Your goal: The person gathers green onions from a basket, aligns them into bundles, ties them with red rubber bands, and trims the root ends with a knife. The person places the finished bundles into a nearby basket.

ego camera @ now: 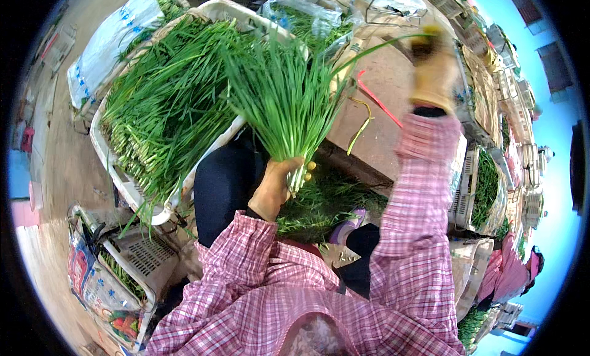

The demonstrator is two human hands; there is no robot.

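My left hand (279, 180) grips a bunch of garlic chives (290, 111) by the pale stem ends, leaves fanned out away from me. My right hand (431, 61), blurred, is raised at the upper right with a single long green leaf (385, 44) pinched at its fingertips. To the left, a white plastic crate (99, 137) holds a large heap of chives (175, 93). A red strip (375, 97) and a yellow-green tie or leaf (360, 129) lie on a brown board (368, 148) below the right hand.
Loose green leaves (322, 208) cover the floor between my legs. A slotted crate (143, 254) stands at the lower left, and a plastic bag of greens (318, 19) lies beyond. Along the right are stacked crates (465, 185) and a person in pink (507, 268).
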